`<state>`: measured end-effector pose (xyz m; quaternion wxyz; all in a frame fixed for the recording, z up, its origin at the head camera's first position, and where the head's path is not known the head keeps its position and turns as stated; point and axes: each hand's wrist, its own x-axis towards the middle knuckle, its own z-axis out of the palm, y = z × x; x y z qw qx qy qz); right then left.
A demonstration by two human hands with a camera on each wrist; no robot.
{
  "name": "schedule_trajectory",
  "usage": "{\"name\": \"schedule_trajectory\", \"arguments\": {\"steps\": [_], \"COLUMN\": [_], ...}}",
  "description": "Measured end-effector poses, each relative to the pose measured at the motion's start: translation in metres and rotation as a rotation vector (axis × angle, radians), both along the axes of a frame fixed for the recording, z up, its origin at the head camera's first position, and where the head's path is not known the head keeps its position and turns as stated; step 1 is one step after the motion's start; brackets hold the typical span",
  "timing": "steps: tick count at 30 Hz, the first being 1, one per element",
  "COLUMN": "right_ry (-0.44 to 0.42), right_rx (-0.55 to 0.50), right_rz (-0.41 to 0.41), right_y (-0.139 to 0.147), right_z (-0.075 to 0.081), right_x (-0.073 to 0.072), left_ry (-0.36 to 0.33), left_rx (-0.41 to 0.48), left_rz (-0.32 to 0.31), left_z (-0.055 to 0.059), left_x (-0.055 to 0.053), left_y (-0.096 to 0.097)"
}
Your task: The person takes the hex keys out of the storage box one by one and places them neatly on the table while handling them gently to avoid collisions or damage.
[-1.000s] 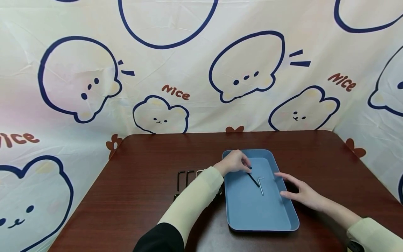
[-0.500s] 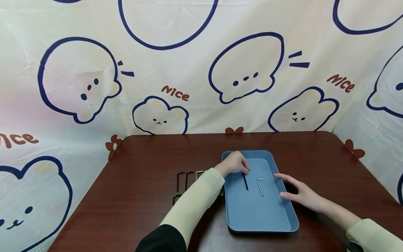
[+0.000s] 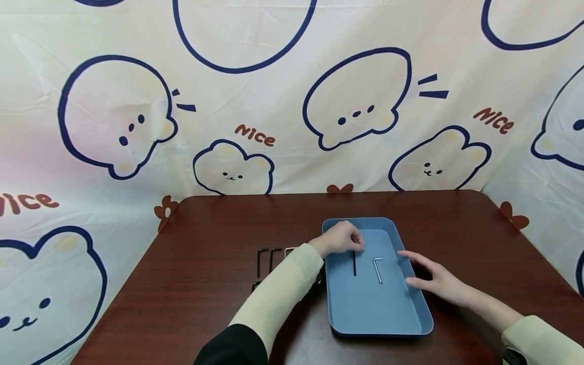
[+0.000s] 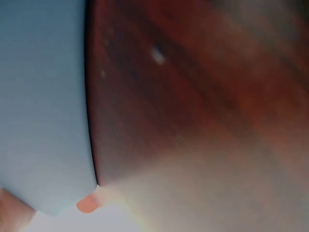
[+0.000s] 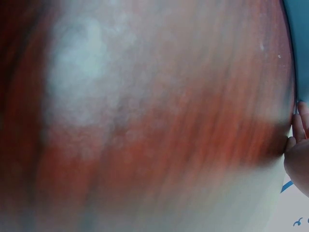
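The blue tray [image 3: 365,314] lies on the table, long side running away from me. Over its far left part my left hand [image 3: 339,238] pinches a black hex key [image 3: 354,264] near its upper end; the fingers hide its short arm. The long arm points straight toward me, close over the tray floor. To its right a silver hex key [image 3: 378,271] lies in the tray. My right hand [image 3: 433,279] has its fingers extended, fingertips and thumb at the tray's right rim. In the right wrist view, the hand [image 5: 300,159] shows at the right edge beside the tray.
Left of the tray, several more hex keys lie on the brown table [image 3: 214,284], among them a black one [image 3: 258,263]; my left sleeve [image 3: 283,279] partly covers this group. A patterned cloth [image 3: 292,101] hangs behind the table's far edge.
The black hex key in my left hand has swung from a slant beside the silver one to pointing straight toward me, farther left. My right hand stays at the rim.
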<state>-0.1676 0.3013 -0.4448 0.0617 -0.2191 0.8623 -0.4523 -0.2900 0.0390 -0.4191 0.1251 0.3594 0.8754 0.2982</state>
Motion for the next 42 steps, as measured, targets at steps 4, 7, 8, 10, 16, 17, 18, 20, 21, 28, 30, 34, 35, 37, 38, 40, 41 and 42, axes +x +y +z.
{"name": "schedule_trajectory", "arguments": {"steps": [4, 7, 8, 10, 16, 17, 18, 20, 21, 28, 30, 34, 35, 37, 38, 40, 41, 42], "right_ry": [0.000, -0.003, -0.003, -0.004, -0.001, 0.000, 0.001, 0.005, 0.007, 0.010, 0.010, 0.038, 0.040, 0.040, 0.036, 0.019, 0.017, 0.015], "right_rx": [0.002, 0.003, 0.004, 0.003, -0.001, -0.002, -0.004, -0.003, -0.003, -0.005, -0.007, 0.000, -0.001, -0.004, -0.002, -0.014, -0.012, -0.011], "right_rz": [0.000, 0.000, 0.000, -0.001, 0.007, 0.007, 0.007, 0.006, 0.005, 0.007, 0.006, 0.022, 0.021, 0.023, 0.020, 0.014, 0.010, 0.012], "right_y": [0.000, 0.000, 0.000, 0.000, 0.000, 0.000, 0.000, 0.000, 0.000, -0.001, -0.001, -0.001, -0.001, 0.000, 0.000, 0.000, 0.000, 0.000], "right_z": [0.000, 0.001, 0.001, 0.001, 0.000, -0.001, -0.001, -0.001, -0.001, -0.001, -0.001, -0.001, -0.001, -0.001, -0.001, -0.001, -0.001, -0.001], "right_x": [-0.001, -0.001, -0.001, -0.001, -0.002, -0.002, -0.002, -0.002, -0.002, -0.001, 0.000, 0.000, 0.000, -0.001, -0.001, -0.001, -0.001, -0.001], "left_ry": [-0.038, -0.093, -0.110, -0.137, -0.169, -0.174, -0.180, -0.194, -0.199, -0.211, -0.200, -0.184, -0.181, -0.178, -0.177, -0.172, -0.167, -0.164], "left_rx": [0.042, 0.094, 0.112, 0.137, 0.173, 0.179, 0.187, 0.201, 0.206, 0.229, 0.225, 0.220, 0.216, 0.210, 0.207, 0.204, 0.199, 0.197], "left_rz": [0.006, 0.020, 0.028, 0.043, 0.038, 0.033, 0.030, 0.023, 0.019, 0.016, 0.011, -0.001, -0.003, -0.009, -0.015, -0.028, -0.035, -0.043], "left_z": [0.002, 0.002, 0.002, 0.001, -0.001, -0.001, -0.001, -0.001, -0.001, 0.001, 0.003, 0.008, 0.010, 0.013, 0.015, 0.019, 0.021, 0.022], "left_x": [0.001, 0.001, 0.000, -0.001, -0.003, -0.003, -0.003, -0.004, -0.004, -0.003, -0.003, -0.001, -0.001, 0.000, 0.001, 0.001, 0.001, 0.001], "left_y": [-0.001, -0.001, -0.002, -0.002, -0.005, -0.005, -0.006, -0.007, -0.007, -0.007, -0.007, -0.007, -0.007, -0.007, -0.007, -0.008, -0.007, -0.007]}}
